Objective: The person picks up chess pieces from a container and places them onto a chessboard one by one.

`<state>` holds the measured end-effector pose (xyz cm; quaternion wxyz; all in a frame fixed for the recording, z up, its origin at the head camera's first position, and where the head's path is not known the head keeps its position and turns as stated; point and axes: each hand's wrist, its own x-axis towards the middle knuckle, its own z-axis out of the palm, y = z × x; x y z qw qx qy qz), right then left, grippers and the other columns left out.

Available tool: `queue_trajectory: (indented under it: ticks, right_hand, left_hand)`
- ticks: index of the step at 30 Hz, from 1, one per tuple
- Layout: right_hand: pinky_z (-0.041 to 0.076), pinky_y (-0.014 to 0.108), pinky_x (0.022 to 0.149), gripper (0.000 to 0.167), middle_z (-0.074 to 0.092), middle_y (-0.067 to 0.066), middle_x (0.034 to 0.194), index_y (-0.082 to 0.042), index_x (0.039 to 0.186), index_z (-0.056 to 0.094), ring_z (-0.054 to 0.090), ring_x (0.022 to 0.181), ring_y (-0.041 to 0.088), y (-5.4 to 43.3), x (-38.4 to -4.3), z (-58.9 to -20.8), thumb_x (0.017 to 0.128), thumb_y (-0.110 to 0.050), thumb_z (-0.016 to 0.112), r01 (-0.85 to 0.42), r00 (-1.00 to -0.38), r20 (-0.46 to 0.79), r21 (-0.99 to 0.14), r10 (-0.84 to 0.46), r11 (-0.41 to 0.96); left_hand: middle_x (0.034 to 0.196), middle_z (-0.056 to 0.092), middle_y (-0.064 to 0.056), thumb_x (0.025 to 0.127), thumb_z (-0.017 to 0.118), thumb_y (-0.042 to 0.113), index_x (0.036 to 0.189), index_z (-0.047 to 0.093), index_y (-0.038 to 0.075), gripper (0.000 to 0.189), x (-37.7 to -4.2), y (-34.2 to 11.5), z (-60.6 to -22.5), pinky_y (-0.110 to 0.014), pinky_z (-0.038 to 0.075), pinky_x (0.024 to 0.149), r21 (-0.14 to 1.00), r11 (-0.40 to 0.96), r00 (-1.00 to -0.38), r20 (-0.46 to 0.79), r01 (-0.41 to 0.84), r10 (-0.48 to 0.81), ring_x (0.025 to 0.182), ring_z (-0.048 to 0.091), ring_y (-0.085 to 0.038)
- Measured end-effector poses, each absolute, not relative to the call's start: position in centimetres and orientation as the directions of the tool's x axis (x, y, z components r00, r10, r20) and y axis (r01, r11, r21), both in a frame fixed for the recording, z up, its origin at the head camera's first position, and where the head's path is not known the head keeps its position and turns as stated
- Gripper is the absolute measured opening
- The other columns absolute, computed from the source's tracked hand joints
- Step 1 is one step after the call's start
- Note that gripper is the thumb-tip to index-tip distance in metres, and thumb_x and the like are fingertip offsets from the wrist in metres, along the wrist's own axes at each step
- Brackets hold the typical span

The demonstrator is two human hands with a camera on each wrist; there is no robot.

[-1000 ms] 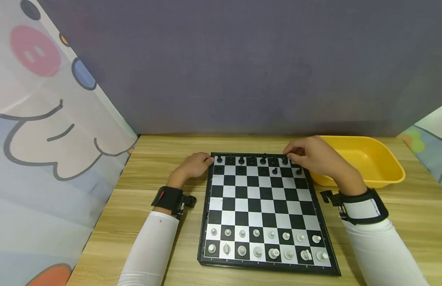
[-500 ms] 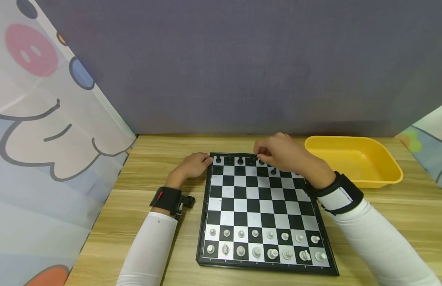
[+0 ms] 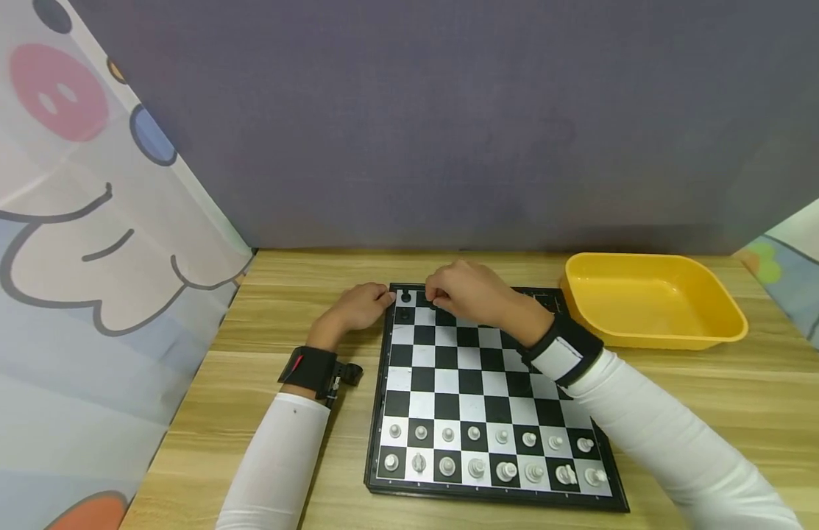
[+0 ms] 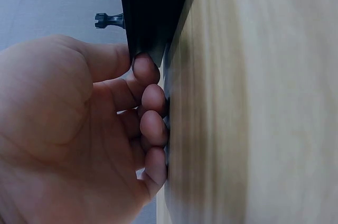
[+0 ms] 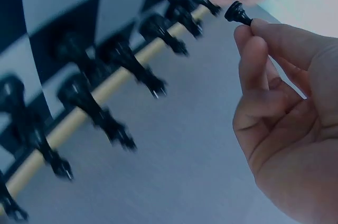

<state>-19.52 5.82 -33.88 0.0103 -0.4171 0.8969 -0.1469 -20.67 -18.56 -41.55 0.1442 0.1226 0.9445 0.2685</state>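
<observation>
A black-and-white chessboard [image 3: 458, 358] lies on the wooden table. At its far left corner my left hand [image 3: 356, 305] grips the edge between thumb and index finger; the left wrist view shows the other fingers [image 4: 154, 129] curled by the tabletop. My right hand [image 3: 472, 296] is over the far rows. Between its thumb and fingertips it pinches a black pawn [image 5: 238, 14], held clear of the board with its base toward the squares. Other black pieces [image 5: 97, 110] stand along the far edge, partly hidden in the head view by the right hand. White pieces [image 3: 447, 466] fill the two near rows.
A yellow plastic tub [image 3: 654, 298] stands right of the board's far corner. A grey panel [image 3: 409, 132] rises behind the table [image 3: 714, 412]. On the left hangs a cartoon-printed cloth [image 3: 65, 258]. A black rook [image 4: 109, 20] stands close to the left thumb.
My right hand has moved left along the far rows, from the far right corner toward the left hand. The left hand has stayed at the board's corner.
</observation>
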Motion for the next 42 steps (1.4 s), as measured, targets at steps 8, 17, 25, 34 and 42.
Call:
queue_trajectory:
  ticks: [8, 17, 25, 34, 42]
  right_hand:
    - [0.056, 0.032, 0.068, 0.006, 0.077, -0.004, 0.097, -0.016, 0.096, 0.078, 0.069, 0.079, 0.012, 4.7, -19.7, -35.7, 0.094, -0.011, 0.074, -0.735, -0.666, 0.052, -0.218, -0.744, 0.642]
    - [0.057, 0.033, 0.068, 0.008, 0.077, -0.004, 0.096, -0.017, 0.096, 0.077, 0.070, 0.081, 0.013, 4.5, -20.1, -36.6, 0.095, -0.011, 0.072, -0.729, -0.672, 0.046, -0.215, -0.739, 0.650]
    - [0.054, 0.032, 0.067, 0.007, 0.076, -0.003, 0.100, -0.017, 0.101, 0.076, 0.067, 0.078, 0.012, 4.6, -20.1, -36.7, 0.096, -0.013, 0.072, -0.720, -0.681, 0.037, -0.215, -0.731, 0.660]
    - [0.053, 0.034, 0.068, 0.010, 0.073, -0.002, 0.093, -0.016, 0.106, 0.073, 0.064, 0.076, 0.012, 7.4, -19.2, -33.6, 0.098, -0.022, 0.070, -0.660, -0.742, 0.094, -0.274, -0.664, 0.699]
    - [0.046, 0.032, 0.061, 0.011, 0.070, -0.001, 0.082, -0.015, 0.099, 0.073, 0.054, 0.062, 0.013, 14.1, -18.5, -31.8, 0.101, -0.022, 0.065, -0.509, -0.858, 0.134, -0.350, -0.496, 0.786]
  left_hand:
    - [0.076, 0.048, -0.003, 0.111, 0.039, 0.035, 0.086, 0.055, 0.014, 0.036, -20.6, -18.2, -41.3, -0.038, 0.038, 0.078, 0.544, 0.826, -0.928, -0.212, 0.148, 0.305, 0.073, 0.050, -0.022]
    - [0.075, 0.048, -0.003, 0.111, 0.039, 0.035, 0.085, 0.054, 0.015, 0.036, -20.7, -18.0, -41.3, -0.038, 0.037, 0.079, 0.550, 0.821, -0.928, -0.203, 0.155, 0.312, 0.071, 0.049, -0.022]
    - [0.073, 0.047, -0.003, 0.111, 0.039, 0.034, 0.083, 0.053, 0.015, 0.037, -20.9, -18.1, -41.5, -0.041, 0.036, 0.085, 0.556, 0.814, -0.925, -0.197, 0.167, 0.325, 0.069, 0.048, -0.022]
    - [0.075, 0.048, -0.003, 0.111, 0.039, 0.035, 0.085, 0.055, 0.014, 0.037, -20.8, -17.9, -41.5, -0.045, 0.039, 0.089, 0.548, 0.819, -0.924, -0.198, 0.173, 0.327, 0.076, 0.052, -0.023]
    - [0.076, 0.047, -0.003, 0.112, 0.038, 0.035, 0.083, 0.051, 0.015, 0.038, -20.7, -17.5, -41.2, -0.051, 0.038, 0.099, 0.546, 0.818, -0.918, -0.205, 0.182, 0.341, 0.081, 0.054, -0.025]
